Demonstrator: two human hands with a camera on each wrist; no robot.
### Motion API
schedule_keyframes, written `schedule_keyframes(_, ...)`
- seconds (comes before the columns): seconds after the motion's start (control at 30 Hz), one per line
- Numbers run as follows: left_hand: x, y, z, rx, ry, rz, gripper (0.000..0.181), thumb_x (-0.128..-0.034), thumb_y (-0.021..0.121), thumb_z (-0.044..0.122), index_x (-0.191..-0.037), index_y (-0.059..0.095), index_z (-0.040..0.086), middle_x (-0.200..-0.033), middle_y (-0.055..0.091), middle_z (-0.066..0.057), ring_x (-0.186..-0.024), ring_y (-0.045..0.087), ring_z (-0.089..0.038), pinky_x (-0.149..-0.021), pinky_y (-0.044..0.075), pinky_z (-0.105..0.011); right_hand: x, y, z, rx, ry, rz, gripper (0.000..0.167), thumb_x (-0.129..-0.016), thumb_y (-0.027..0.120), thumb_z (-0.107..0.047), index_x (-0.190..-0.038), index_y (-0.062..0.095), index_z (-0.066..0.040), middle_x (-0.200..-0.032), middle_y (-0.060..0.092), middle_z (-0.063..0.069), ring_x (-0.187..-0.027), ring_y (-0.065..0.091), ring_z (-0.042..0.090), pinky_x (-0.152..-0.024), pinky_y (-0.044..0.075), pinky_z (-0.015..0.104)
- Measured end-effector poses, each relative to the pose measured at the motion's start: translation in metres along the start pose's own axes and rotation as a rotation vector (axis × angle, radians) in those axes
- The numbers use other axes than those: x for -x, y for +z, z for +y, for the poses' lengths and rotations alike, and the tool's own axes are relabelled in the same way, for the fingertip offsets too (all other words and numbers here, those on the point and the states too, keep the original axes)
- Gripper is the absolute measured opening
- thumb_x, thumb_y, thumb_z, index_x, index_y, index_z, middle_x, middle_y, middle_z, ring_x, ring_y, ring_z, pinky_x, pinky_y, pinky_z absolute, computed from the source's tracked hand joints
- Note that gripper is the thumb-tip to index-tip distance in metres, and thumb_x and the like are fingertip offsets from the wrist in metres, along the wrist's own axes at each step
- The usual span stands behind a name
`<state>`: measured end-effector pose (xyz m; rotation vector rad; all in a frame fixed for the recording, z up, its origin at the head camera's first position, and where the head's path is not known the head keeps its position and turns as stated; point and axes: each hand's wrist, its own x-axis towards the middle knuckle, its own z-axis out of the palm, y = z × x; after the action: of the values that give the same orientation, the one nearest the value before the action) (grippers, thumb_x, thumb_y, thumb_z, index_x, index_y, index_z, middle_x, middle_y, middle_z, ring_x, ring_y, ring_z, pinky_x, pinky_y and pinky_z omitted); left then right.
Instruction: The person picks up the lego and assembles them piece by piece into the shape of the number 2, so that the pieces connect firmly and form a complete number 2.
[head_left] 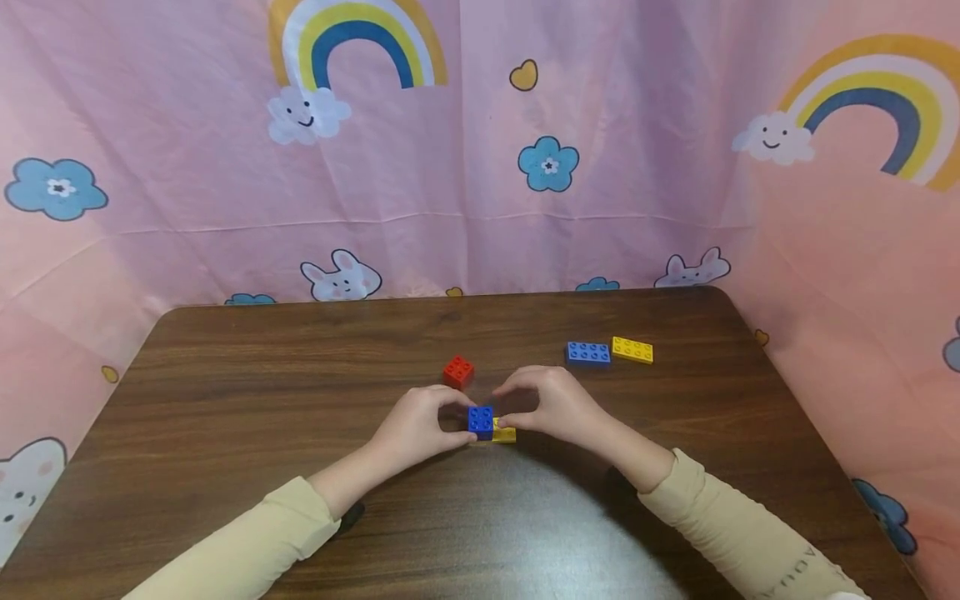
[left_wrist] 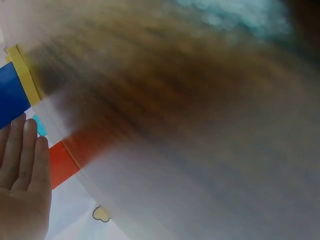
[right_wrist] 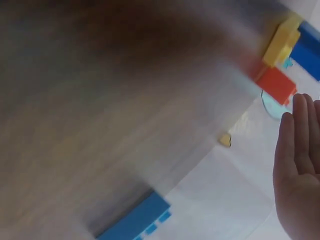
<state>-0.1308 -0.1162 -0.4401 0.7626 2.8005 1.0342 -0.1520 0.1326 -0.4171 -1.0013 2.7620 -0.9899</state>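
Blue square brick (head_left: 481, 422) sits just below the centre of the head frame, over the left part of a lower yellow brick (head_left: 506, 436), whose right part shows beside it; whether the two are pressed fully together I cannot tell. The left hand (head_left: 416, 423) comes in from the lower left and pinches the blue piece, thumb along its near side and forefinger at its far side. The right hand (head_left: 558, 408) reaches in from the right with its fingers set wide, the thumb tip over the bare right part of the yellow piece and the forefinger arched above, apart from both bricks; I cannot tell whether that thumb touches. A red brick (head_left: 458, 372) with four studs on top lies just beyond the left hand, near the middle of the frame. Further to the right, past the right hand, a long blue brick (head_left: 588, 353) and a long yellow brick (head_left: 633, 350) lie side by side. All rest on a brown wood-grain counter (head_left: 247, 400). Pale yellow sleeves (head_left: 247, 533) cover both forearms. Pink cloth (head_left: 480, 183) printed with rainbows, clouds, flowers and rabbits fills the upper part of the frame.
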Motion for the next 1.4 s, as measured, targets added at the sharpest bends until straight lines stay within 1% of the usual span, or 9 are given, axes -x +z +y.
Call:
schedule_keyframes(0.13,-0.001,0.0,0.0,0.01,-0.008,0.004,0.042,-0.0805,0.095,0.025,-0.116,0.079,0.009,-0.114,0.081,-0.004,-0.106,0.076,-0.022,-0.097,0.063,-0.046,0.001,-0.011,0.005,-0.024,0.047,0.029,0.031,-0.085,0.091,-0.021,-0.114,0.082,-0.011,-0.111,0.082,0.002,-0.108,0.075,0.022,-0.098,0.062,0.047)
schedule_keyframes(0.23,-0.002,0.0,0.001,0.027,-0.014,0.015,0.044,-0.0801,0.096,0.027,-0.117,0.079,0.011,-0.117,0.08,-0.004,-0.111,0.075,-0.023,-0.101,0.061,-0.048,0.001,-0.019,0.008,-0.047,0.08,0.049,0.031,-0.086,0.091,-0.019,-0.114,0.082,-0.009,-0.113,0.082,0.004,-0.111,0.075,0.025,-0.101,0.06,0.05)
schedule_keyframes(0.4,-0.004,-0.001,0.004,0.059,-0.031,0.028,0.039,-0.0812,0.095,0.023,-0.116,0.08,0.012,-0.117,0.081,-0.002,-0.114,0.075,-0.024,-0.103,0.06,-0.049,0.003,-0.028,0.015,-0.068,0.112,0.081,0.032,-0.087,0.09,-0.017,-0.116,0.081,-0.008,-0.114,0.081,0.005,-0.11,0.075,0.027,-0.1,0.06,0.051)
schedule_keyframes(0.6,-0.004,0.0,0.003,0.056,-0.038,0.032,0.035,-0.0817,0.094,0.021,-0.113,0.082,0.013,-0.112,0.082,0.0,-0.112,0.075,-0.023,-0.101,0.06,-0.049,0.004,-0.036,0.029,-0.112,0.147,0.117,0.033,-0.087,0.089,-0.014,-0.118,0.08,-0.006,-0.115,0.081,0.008,-0.109,0.075,0.029,-0.099,0.061,0.052)
schedule_keyframes(0.8,-0.004,0.0,0.005,0.054,-0.048,0.042,0.036,-0.0788,0.096,0.022,-0.111,0.084,0.013,-0.107,0.083,0.0,-0.106,0.076,-0.02,-0.097,0.062,-0.046,0.005,-0.045,0.048,-0.174,0.196,0.158,0.033,-0.088,0.088,-0.011,-0.119,0.078,-0.004,-0.117,0.079,0.013,-0.108,0.076,0.032,-0.099,0.061,0.056)
schedule_keyframes(1.03,-0.004,-0.001,0.006,0.075,-0.085,0.028,0.036,-0.0781,0.097,0.023,-0.111,0.084,0.013,-0.107,0.083,-0.001,-0.103,0.076,-0.019,-0.095,0.063,-0.044,0.008,-0.059,0.066,-0.203,0.241,0.194,0.035,-0.089,0.087,-0.011,-0.121,0.077,-0.002,-0.118,0.079,0.014,-0.111,0.075,0.036,-0.096,0.062,0.055)
schedule_keyframes(1.17,-0.003,-0.001,0.006,0.076,-0.092,0.024,0.037,-0.0782,0.097,0.023,-0.111,0.084,0.012,-0.107,0.083,-0.001,-0.1,0.076,-0.017,-0.092,0.064,-0.042,0.009,-0.066,0.075,-0.193,0.264,0.2,0.035,-0.089,0.087,-0.012,-0.122,0.077,-0.003,-0.119,0.079,0.013,-0.109,0.076,0.035,-0.094,0.063,0.052)
schedule_keyframes(1.27,-0.003,0.0,0.006,0.083,-0.092,0.021,0.037,-0.0785,0.097,0.023,-0.111,0.083,0.012,-0.107,0.083,-0.002,-0.099,0.077,-0.017,-0.09,0.065,-0.04,0.01,-0.07,0.081,-0.16,0.279,0.203,0.036,-0.09,0.086,-0.014,-0.123,0.077,-0.004,-0.12,0.079,0.014,-0.109,0.075,0.033,-0.094,0.062,0.051)
schedule_keyframes(1.4,-0.003,0.001,0.005,0.097,-0.087,0.016,0.037,-0.079,0.096,0.023,-0.112,0.083,0.011,-0.108,0.083,-0.003,-0.098,0.078,-0.017,-0.088,0.066,-0.038,0.011,-0.075,0.091,-0.152,0.304,0.195,0.037,-0.091,0.086,-0.015,-0.125,0.076,-0.004,-0.122,0.078,0.016,-0.113,0.074,0.034,-0.1,0.059,0.056)
